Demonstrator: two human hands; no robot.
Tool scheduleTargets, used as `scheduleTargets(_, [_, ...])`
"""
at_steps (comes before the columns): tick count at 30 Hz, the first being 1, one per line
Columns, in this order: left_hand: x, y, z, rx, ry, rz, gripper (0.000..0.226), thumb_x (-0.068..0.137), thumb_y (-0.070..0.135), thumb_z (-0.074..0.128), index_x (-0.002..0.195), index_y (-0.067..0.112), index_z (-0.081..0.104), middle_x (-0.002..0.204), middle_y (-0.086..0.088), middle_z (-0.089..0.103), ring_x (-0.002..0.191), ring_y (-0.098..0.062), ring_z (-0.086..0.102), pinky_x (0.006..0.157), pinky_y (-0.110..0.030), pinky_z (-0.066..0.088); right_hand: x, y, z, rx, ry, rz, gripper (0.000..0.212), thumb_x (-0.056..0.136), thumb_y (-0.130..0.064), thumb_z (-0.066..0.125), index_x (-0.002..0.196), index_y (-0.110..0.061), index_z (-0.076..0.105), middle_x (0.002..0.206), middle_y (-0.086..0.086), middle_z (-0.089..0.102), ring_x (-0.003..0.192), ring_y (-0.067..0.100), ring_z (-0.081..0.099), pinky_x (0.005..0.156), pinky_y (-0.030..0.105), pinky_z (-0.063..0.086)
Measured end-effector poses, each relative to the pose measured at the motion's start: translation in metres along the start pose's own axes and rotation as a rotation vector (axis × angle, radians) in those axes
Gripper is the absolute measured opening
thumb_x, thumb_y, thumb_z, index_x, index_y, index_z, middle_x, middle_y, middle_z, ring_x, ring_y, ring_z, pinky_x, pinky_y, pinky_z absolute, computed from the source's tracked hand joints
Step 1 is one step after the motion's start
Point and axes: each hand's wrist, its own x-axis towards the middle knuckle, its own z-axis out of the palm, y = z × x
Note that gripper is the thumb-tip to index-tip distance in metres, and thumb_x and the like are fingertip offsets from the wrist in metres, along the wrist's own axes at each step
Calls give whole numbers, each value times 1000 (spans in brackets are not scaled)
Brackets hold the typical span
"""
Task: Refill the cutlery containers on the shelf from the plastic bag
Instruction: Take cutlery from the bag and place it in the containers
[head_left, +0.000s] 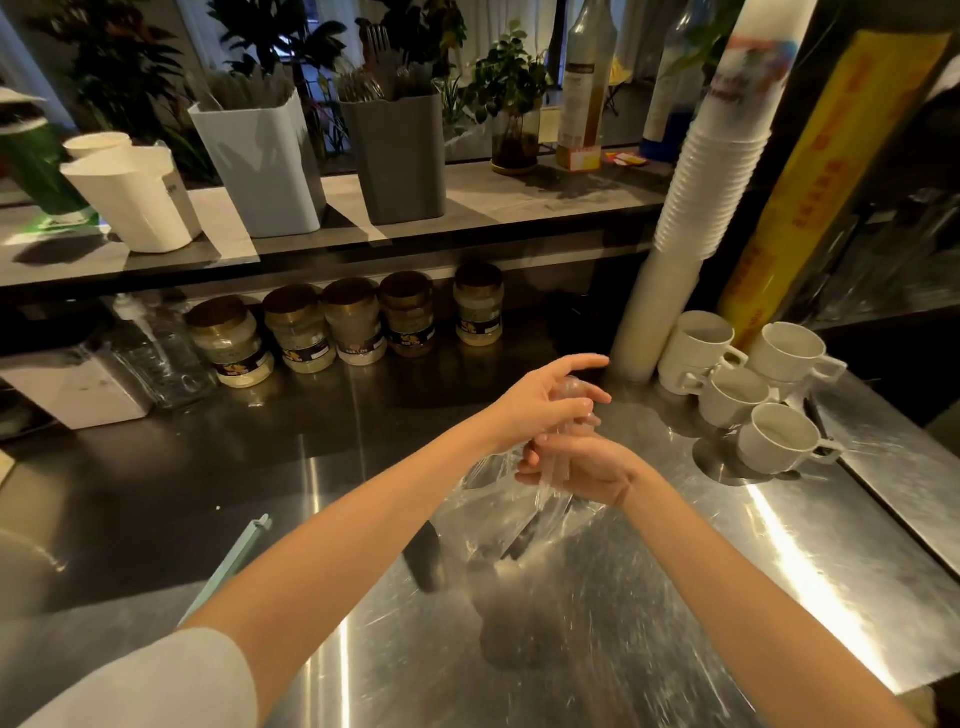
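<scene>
Head view: plastic bag held over steel counter. Gripped round neck by right hand for support; mouth pinched by left hand, likely to open. Grey container, pale container on shelf above, well apart.

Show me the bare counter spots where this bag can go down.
Bare steel counter lies between the jars and the left forearm, and on the plastic bag's near side, between both forearms. Crowded: mugs and cup stack at right.
</scene>
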Motion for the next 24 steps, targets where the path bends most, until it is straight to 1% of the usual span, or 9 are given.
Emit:
scheduleTargets(3, [1,-4,-8,144,-95,-49,22,97,18,51,116,18,60,110,5,64,107,-24,61,88,-31,53,0,4,1,-4,63,-32,23,80,-15,68,98,-9,56,62,4,54,56,12,56,67,31,56])
scheduleTargets(6, [2,-9,-22,49,-115,-108,29,100,28,43,127,30,52,133,6,53,117,-8,52,92,-21,47,2,3,-9,-78,189,-7,8,95,-8,47,92,-11,54,54,-2,44,48,8,45,60,25,50])
scheduleTargets(8, [4,-16,-33,-141,81,-154,24,99,17,43,118,19,58,118,0,60,106,-13,58,89,-26,49,1,0,-21,-177,274,2,16,97,-10,46,84,-11,55,55,-4,48,45,5,43,53,20,42])
scheduleTargets(10, [2,-29,-45,-150,125,-289,17,94,5,48,92,8,65,87,-5,66,79,-16,63,74,-26,54,-1,-3,-32,-356,263,-14,14,96,-12,47,91,-7,60,69,-2,60,49,3,48,51,18,41])
scheduleTargets(13, [-5,-59,-50,298,-241,-619,16,90,12,56,88,4,69,82,-6,70,73,-15,64,71,-25,55,3,3,-46,-758,203,61,22,96,-20,50,109,-7,63,101,-3,66,59,4,51,63,19,46])
scheduleTargets(15, [-1,-85,-48,525,-306,-693,18,90,20,53,88,7,65,86,-8,62,79,-19,58,74,-30,50,10,12,-53,-920,182,186,23,95,-29,52,110,-16,64,115,2,63,62,8,51,66,20,48])
scheduleTargets(17, [2,-105,-48,371,-173,-734,18,95,26,47,95,14,61,94,-4,59,81,-16,56,79,-27,45,16,22,-59,-984,176,293,19,95,-29,53,104,-16,64,108,7,63,58,6,48,61,18,47])
scheduleTargets(20, [7,-122,-53,115,-27,-769,40,99,36,40,129,13,50,126,-5,55,112,-16,55,93,-26,42,18,33,-70,-1003,152,427,10,94,-25,55,94,-17,61,92,-6,60,57,7,45,64,22,48])
scheduleTargets(24, [20,-141,-54,260,58,-752,43,101,44,29,130,20,50,124,-4,49,110,-16,48,96,-30,35,19,40,-90,-1114,133,586,33,91,-37,57,116,-15,61,102,-1,62,59,5,51,82,26,49])
